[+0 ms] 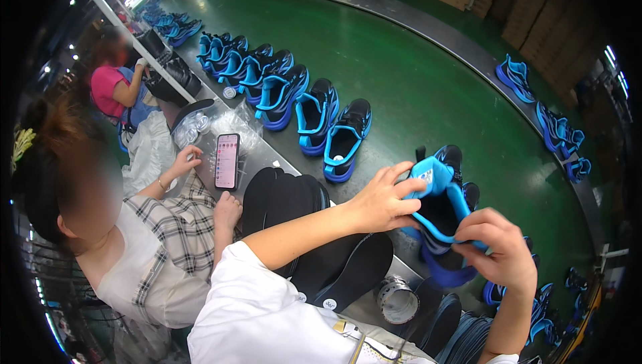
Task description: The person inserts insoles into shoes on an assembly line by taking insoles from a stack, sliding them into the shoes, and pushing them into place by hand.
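Both hands grip one blue and black shoe (441, 213): the left hand (381, 198) pinches its tongue, and the right hand (498, 247) clasps its collar. Its opening gapes dark. Black insoles (348, 267) lie stacked on the desk (364, 307) beside it.

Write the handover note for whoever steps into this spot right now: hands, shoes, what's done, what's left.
Left hand: gripping the tongue and collar of the blue-and-black shoe, pulling it open.
Right hand: holding the same shoe's near collar edge.
Shoe is held above the green conveyor; I cannot tell whether an insole is inside.
Black insoles are stacked at the belt's near edge beside a tape roll.
A row of shoes waits on the belt.
A co-worker sits left with a phone.
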### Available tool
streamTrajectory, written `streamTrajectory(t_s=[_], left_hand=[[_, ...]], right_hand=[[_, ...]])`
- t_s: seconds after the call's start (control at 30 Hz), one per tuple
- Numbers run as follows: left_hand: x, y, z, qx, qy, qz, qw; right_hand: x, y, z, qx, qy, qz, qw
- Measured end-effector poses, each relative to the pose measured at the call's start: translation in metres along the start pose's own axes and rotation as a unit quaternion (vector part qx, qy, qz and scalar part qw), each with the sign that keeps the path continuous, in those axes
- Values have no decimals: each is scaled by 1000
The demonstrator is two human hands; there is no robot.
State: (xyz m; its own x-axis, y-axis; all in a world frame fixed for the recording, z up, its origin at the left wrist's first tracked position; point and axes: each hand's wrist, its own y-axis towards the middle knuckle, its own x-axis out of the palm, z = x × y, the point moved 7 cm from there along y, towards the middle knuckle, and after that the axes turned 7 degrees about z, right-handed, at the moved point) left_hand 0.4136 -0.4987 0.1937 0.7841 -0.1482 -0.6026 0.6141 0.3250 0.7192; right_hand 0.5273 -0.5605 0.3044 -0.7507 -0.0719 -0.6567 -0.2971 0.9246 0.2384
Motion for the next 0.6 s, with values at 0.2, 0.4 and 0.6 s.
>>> streamTrajectory(t_s=[0.2, 0.4, 0.6], left_hand=[[-17, 53, -27, -95, 261, 47, 959], [89, -26, -144, -269, 410, -193, 850], [94, 52, -1, 55, 107, -35, 992]], right_hand=[[-91, -76, -3, -2, -41, 430, 902], [-44, -194, 19, 185, -105, 405, 889], [31, -319, 31, 335, -196, 357, 849]])
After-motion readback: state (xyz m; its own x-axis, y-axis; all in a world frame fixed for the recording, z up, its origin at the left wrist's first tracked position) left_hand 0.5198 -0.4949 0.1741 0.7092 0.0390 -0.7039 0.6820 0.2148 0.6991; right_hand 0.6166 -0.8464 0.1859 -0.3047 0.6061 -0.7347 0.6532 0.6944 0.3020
